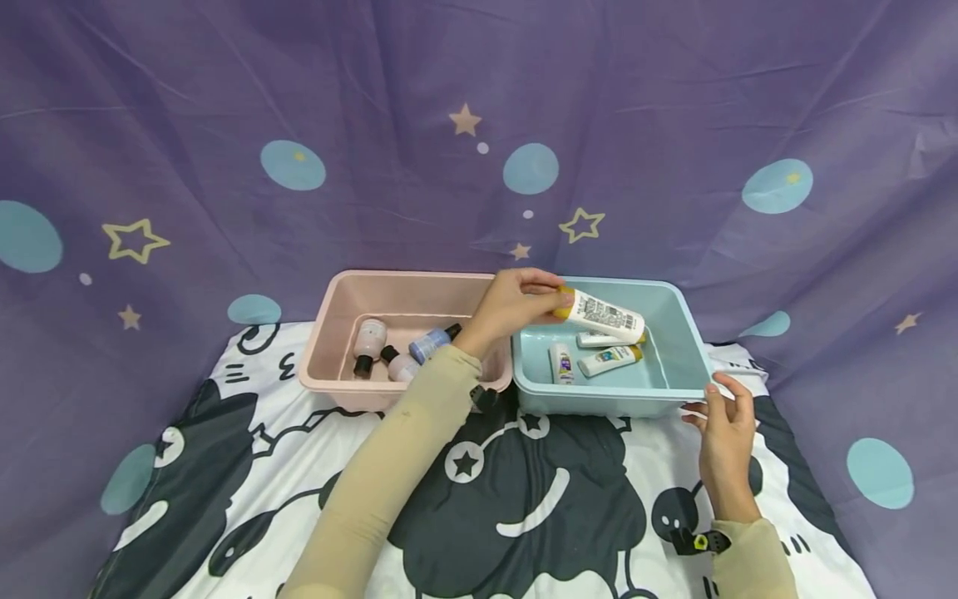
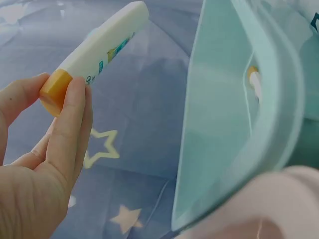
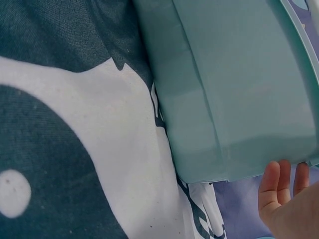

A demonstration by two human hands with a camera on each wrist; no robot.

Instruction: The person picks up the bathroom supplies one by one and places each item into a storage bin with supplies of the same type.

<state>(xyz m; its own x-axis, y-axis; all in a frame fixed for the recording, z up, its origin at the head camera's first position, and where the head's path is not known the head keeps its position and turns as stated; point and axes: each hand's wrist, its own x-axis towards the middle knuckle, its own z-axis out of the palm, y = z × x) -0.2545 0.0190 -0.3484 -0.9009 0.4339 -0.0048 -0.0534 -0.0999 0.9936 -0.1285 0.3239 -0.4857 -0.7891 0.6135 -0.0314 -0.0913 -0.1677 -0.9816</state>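
My left hand (image 1: 516,304) pinches the yellow cap of a white squeeze tube (image 1: 609,319), holding it tilted above the light blue bin (image 1: 614,398). In the left wrist view, thumb and fingers close round the cap of the tube (image 2: 107,45), whose body points up and away. Inside the blue bin lie several small tubes: one white with a yellow cap (image 1: 609,360), another partly under the held tube, and a short white one (image 1: 561,363). At the bin's near right corner my right hand (image 1: 724,441) grips the rim, thumb on top and fingers (image 3: 269,184) underneath.
A pink bin (image 1: 404,386) stands against the blue bin's left side. It contains a pink bottle with a black cap (image 1: 370,339), a blue bottle (image 1: 429,344) and a pale bottle (image 1: 404,367). A patterned cloth (image 1: 516,482) lies underneath; a purple curtain (image 1: 404,200) hangs behind.
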